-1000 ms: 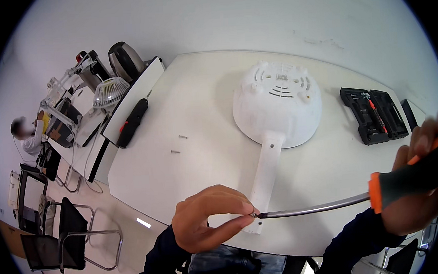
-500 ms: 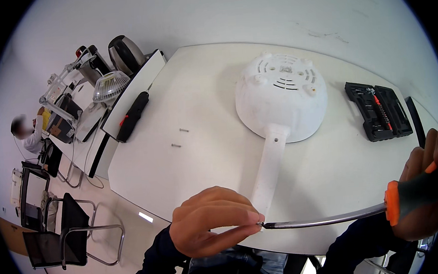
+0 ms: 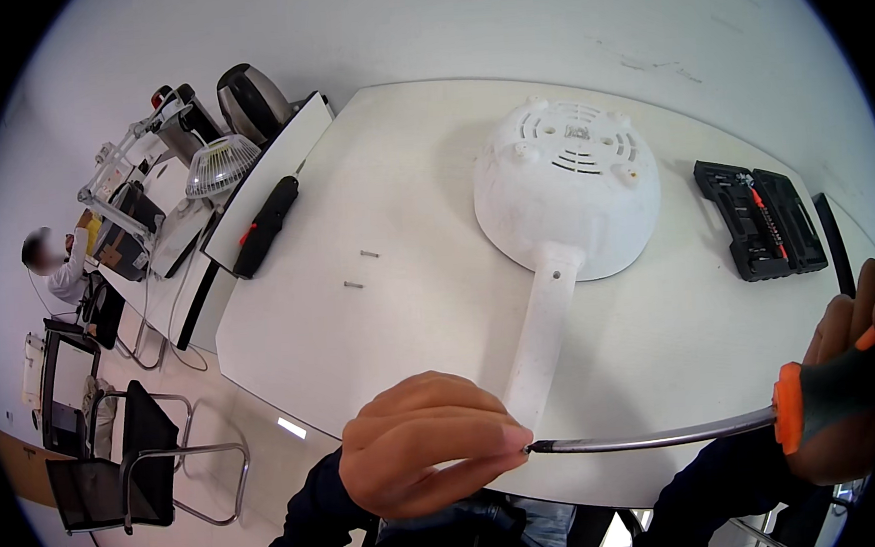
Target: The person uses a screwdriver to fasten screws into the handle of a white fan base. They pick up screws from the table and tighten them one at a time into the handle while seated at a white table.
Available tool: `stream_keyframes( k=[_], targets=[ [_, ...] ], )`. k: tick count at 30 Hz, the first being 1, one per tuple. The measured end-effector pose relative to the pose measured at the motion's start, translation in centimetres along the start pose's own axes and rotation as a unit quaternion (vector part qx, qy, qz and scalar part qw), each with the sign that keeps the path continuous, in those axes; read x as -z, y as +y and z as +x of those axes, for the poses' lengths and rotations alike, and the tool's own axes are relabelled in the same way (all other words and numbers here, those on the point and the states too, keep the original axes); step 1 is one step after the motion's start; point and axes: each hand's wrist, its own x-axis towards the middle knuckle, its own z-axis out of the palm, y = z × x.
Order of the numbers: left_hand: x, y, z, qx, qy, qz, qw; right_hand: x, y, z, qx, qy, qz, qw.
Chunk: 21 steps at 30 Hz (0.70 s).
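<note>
My left hand (image 3: pixel 433 442) is closed in a pinch at the table's near edge, holding a small screw (image 3: pixel 527 449) that its fingertips mostly cover. Against the screw rests the dark tip of a long screwdriver (image 3: pixel 658 434), its shaft running almost level from the right. The orange and dark green handle of that tool is wrapped by my right hand (image 3: pixel 843 429), partly cut off by the picture's dark rim. Beyond the left hand lies an upside-down white pot-shaped housing (image 3: pixel 568 195) with slots, small feet and a long handle. Its handle's end is hidden behind my left fingers.
Two loose screws (image 3: pixel 354 285) lie on the white table (image 3: pixel 401 175), left of the housing. A black power screwdriver (image 3: pixel 268 227) lies by the left edge. An open black bit case (image 3: pixel 761 219) sits at right. Chairs (image 3: pixel 133 458) and a seated person (image 3: pixel 56 267) are far left.
The view has shifted slightly. My left fingertips now cover more of the screw, while the screwdriver's tip stays against it. The person in the background has raised an arm a little.
</note>
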Motion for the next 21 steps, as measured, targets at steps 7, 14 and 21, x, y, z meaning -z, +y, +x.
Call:
stream_keyframes(
  k=[7,14,21],
  targets=[
    [-0.13,-0.08,-0.13,0.002,0.004,0.009,1.000,-0.20,-0.24,-0.20,-0.002,0.003,-0.019,1.000],
    [-0.13,-0.01,-0.13,0.006,-0.005,0.004,1.000,-0.32,-0.42,-0.35,-0.003,0.006,-0.032,0.999],
    [-0.23,0.22,-0.06,0.009,-0.012,0.004,1.000,-0.26,-0.52,-0.47,-0.005,0.008,-0.042,0.999]
  ],
)
